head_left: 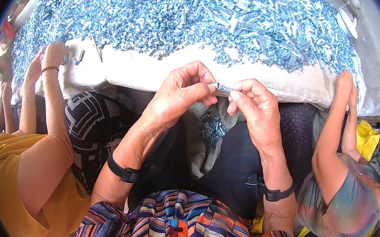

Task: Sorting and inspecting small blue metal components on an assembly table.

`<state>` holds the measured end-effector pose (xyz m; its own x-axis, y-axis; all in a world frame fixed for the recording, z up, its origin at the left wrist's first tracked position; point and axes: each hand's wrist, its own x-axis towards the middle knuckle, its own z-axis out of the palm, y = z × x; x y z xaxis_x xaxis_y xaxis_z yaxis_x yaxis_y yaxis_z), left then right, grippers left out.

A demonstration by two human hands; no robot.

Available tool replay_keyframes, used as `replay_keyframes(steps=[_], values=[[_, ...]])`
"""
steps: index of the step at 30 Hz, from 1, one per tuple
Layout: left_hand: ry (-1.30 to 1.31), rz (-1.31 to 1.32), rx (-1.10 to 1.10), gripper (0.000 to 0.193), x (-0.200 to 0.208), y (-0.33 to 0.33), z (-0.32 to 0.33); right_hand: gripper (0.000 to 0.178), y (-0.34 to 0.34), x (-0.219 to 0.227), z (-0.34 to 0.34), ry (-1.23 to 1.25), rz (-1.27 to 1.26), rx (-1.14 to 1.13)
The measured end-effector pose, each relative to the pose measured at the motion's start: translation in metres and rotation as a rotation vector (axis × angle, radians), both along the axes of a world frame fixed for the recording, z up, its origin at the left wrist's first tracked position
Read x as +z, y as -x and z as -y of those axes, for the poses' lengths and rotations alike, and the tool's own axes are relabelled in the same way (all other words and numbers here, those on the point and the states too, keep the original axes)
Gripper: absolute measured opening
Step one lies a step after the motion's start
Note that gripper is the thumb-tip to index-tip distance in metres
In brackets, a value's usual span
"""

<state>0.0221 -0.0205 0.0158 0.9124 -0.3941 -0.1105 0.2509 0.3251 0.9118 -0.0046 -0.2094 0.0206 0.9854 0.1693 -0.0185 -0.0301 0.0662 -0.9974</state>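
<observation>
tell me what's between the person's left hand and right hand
The head view shows a small shiny item there, held by the left hand and right hand; whether one piece or two is unclear.

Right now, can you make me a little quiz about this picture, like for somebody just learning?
1. True or false: the person's left hand and right hand hold a small shiny piece between them.
2. Where does the big heap of metal pieces lie? A) in a bucket; B) on pale cloth; C) on a red plate.
3. Which of the person's hands is nearer the thin stick?

Key: 1. True. 2. B. 3. The left hand.
</observation>
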Motion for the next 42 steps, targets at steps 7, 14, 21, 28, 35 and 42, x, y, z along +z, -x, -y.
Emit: replay_keyframes(steps=[7, 14, 21, 28, 35, 42], values=[[0.030, 0.015, -0.059, 0.006, 0.002, 0.003, -0.007, 0.008, 0.006, 0.002, -0.003, -0.090, -0.006, 0.033], [0.079, 0.050, -0.086, 0.007, 0.003, 0.006, -0.008, 0.008, 0.010, -0.001, -0.004, -0.244, -0.090, 0.043], [-0.005, 0.027, -0.315, 0.013, 0.003, 0.008, -0.019, 0.009, 0.015, 0.000, 0.007, -0.307, -0.282, 0.235], [0.113, -0.043, -0.601, 0.022, -0.012, 0.020, -0.017, 0.014, 0.025, -0.001, 0.010, -0.352, -0.388, 0.501], [-0.448, 0.184, -0.220, 0.009, -0.009, -0.009, -0.035, 0.015, -0.038, 0.001, 0.037, 0.656, 0.206, 0.035], [-1.144, 0.755, 0.249, 0.016, -0.022, -0.048, 0.007, 0.013, -0.132, -0.006, 0.039, 1.246, 0.644, -0.409]])
